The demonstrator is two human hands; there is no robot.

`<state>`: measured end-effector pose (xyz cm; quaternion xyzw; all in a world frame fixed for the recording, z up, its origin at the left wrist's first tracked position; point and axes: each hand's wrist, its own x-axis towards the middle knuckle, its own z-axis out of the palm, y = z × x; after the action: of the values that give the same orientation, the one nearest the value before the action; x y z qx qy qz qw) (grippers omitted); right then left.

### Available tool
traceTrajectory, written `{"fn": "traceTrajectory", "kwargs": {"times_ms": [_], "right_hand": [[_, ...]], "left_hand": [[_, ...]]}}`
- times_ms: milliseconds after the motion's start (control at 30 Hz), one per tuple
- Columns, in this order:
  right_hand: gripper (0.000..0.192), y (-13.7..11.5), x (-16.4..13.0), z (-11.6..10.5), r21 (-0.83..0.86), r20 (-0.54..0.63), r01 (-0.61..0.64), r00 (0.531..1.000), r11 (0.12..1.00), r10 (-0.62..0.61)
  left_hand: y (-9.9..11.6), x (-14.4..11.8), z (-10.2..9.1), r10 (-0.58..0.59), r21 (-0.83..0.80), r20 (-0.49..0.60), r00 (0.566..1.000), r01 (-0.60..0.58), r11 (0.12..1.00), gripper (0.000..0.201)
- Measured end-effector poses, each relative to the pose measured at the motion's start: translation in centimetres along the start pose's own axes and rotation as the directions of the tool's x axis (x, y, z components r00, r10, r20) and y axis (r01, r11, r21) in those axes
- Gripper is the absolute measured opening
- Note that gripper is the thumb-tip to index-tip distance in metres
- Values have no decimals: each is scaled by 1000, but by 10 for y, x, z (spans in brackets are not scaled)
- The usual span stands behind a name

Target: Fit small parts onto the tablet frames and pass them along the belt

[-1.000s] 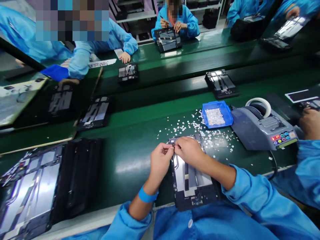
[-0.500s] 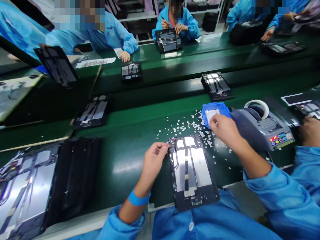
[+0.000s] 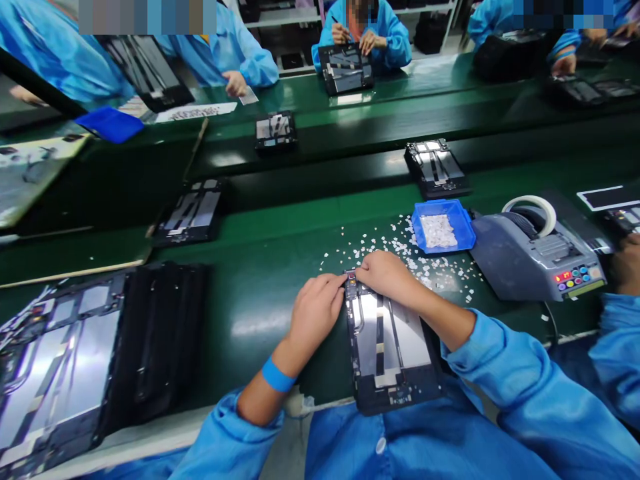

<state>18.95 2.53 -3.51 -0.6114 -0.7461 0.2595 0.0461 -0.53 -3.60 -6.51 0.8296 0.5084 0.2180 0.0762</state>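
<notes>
Fingers of my left hand (image 3: 315,310) and right hand (image 3: 387,277) touch the upper-left corner of the flat, rectangular black-and-silver device (image 3: 367,333); I cannot tell whether they grasp anything. Its lower end reaches the counter's near edge, so I judge a hard press could tip it; loose white flecks (image 3: 425,265) could stray inside. The glossy green counter (image 3: 270,267) spans the room, blue-smocked co-workers (image 3: 395,43) along its far edge.

One head-worn view, forward and down across the green workbench (image 3: 270,287), its near side at close range.
</notes>
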Motion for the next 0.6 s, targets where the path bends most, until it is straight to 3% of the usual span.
{"fn": "traceTrajectory", "kwargs": {"times_ms": [200, 600], "right_hand": [[30, -3, -3, 3, -13, -6, -16, 1000, 1000, 16], [28, -3, -1, 3, -35, 22, 11, 1000, 999, -10]], "left_hand": [[-3, -1, 3, 71, 74, 21, 997, -73, 995, 32], [-9, 2, 0, 81, 59, 68, 994, -85, 995, 36]]}}
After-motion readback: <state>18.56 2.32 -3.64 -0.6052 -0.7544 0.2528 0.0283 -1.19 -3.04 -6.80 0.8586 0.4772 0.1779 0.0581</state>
